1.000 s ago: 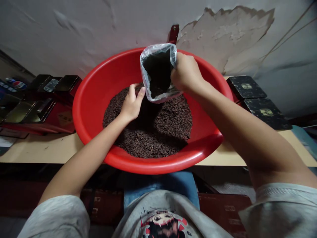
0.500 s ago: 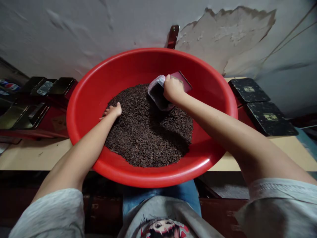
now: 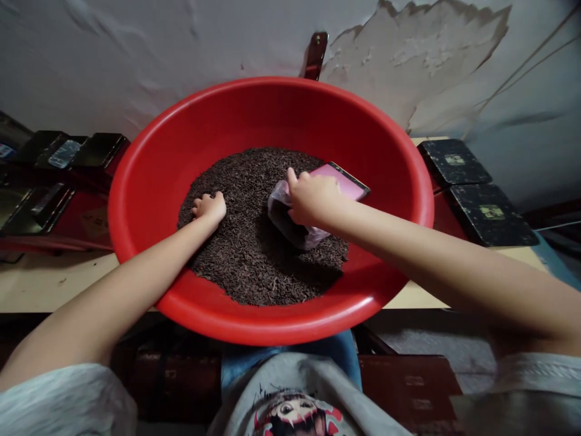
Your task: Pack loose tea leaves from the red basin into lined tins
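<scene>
A heap of dark dried tea leaves (image 3: pixel 245 242) covers the bottom of a big red basin (image 3: pixel 272 330). My left hand (image 3: pixel 210 208) rests on the left side of the heap, thumb apart from the bent fingers, whose tips are partly hidden. My right hand (image 3: pixel 315 197) grips a reddish-pink tin (image 3: pixel 347 181) near its mouth. The tin lies tilted on the leaves, its mouth toward the left and its base up to the right. A clear plastic liner bag (image 3: pixel 281 203) sticks out of the mouth; the inside looks dark.
Dark-lidded tins (image 3: pixel 490 212) stand on the pale bench (image 3: pixel 68 281) to the right. Several open red tins (image 3: pixel 86 218) are at the left. Behind the basin rises a wall (image 3: pixel 181 42) with peeling plaster. A dark red box (image 3: pixel 408 387) sits below the bench.
My right hand has lowered the tin toward me, its mouth now deeper against the leaves. My left hand has moved slightly inward onto the heap, its fingers more bent.
</scene>
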Demonstrator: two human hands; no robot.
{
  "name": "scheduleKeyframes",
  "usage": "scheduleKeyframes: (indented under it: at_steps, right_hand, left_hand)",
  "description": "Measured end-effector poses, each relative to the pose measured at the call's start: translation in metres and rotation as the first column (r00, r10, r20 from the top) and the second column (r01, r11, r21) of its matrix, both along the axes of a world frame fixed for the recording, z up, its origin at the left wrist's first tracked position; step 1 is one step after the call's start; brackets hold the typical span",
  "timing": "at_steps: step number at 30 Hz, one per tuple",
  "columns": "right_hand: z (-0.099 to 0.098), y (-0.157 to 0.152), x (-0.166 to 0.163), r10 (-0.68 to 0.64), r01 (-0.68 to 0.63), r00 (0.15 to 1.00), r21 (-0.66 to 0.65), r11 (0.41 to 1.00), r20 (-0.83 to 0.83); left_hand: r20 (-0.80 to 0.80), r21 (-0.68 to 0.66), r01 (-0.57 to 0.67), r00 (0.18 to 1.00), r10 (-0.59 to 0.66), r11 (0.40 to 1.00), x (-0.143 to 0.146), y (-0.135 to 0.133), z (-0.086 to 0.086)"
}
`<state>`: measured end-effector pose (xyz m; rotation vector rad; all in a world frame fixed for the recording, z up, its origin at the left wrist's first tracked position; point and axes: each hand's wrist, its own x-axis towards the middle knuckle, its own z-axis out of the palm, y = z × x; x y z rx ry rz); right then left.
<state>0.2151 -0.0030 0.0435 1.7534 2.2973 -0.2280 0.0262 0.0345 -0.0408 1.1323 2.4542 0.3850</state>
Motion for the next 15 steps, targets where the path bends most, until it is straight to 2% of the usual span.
scheduleKeyframes:
  at_steps: [2, 4, 7, 9, 12, 15]
  right_hand:
    - [-0.001, -0.013, 0.012, -0.028, 0.025, 0.998, 0.049, 0.998, 0.050]
    - [-0.005, -0.021, 0.025, -0.065, 0.062, 0.994, 0.032, 0.998, 0.093]
    - [-0.012, -0.020, 0.040, -0.088, 0.085, 0.991, 0.034, 0.996, 0.106]
    - [-0.017, -0.014, 0.045, -0.080, 0.067, 0.988, 0.095, 0.993, 0.130]
    - [-0.025, -0.004, 0.044, -0.012, -0.013, 0.982, 0.127, 0.992, 0.189]
    - [-0.032, 0.001, 0.037, 0.038, -0.062, 0.980, 0.113, 0.992, 0.197]
  left_hand:
    - [0.021, -0.001, 0.015, 1.000, -0.014, 1.000, 0.002, 0.000, 0.001]
    - [0.051, -0.006, 0.060, 0.997, -0.059, 0.998, 0.003, -0.003, 0.004]
    - [0.100, -0.023, 0.162, 0.982, -0.159, 0.986, 0.000, -0.012, 0.013]
    - [0.036, -0.022, 0.197, 0.980, -0.196, 0.980, -0.006, -0.018, 0.020]
    - [-0.065, -0.070, 0.069, 0.995, -0.074, 0.995, -0.015, -0.025, 0.022]
    - [-0.014, -0.159, -0.059, 0.998, 0.057, 0.986, -0.017, -0.030, 0.015]
